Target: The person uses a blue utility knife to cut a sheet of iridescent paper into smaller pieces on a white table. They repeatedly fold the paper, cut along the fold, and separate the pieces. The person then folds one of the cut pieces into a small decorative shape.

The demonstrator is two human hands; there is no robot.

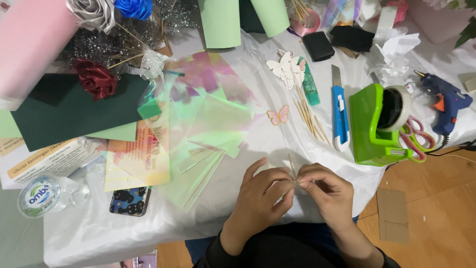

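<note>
While both hands meet at the near edge of the bench (258,59), the left hand (263,196) and the right hand (325,191) pinch a thin wooden skewer (291,166) between them, fingers narrow and closed on it, thumbs and forefingers touching at its lower end. The skewer stands nearly upright, its tip rising just above the knuckles, over the white cloth that covers the bench.

Just beyond the hands lies a small pink paper butterfly (277,115), and behind it a bundle of skewers (307,111) topped with white butterflies (283,68). Right of these a blue utility knife (338,111) lies lengthwise, then a bright green tape dispenser (372,124) with pink-handled scissors (415,136) touching its right side. A blue glue gun (444,101) rests near the far right edge.

To the left of the hands, iridescent film sheets (208,114) spread across the cloth, overlapping pale green paper. A phone (130,201) in a dark patterned case lies near the front edge, with a roll of tape (38,196) further left. A dark red ribbon rose (95,78) sits on dark green paper (64,116) at the back left.
</note>
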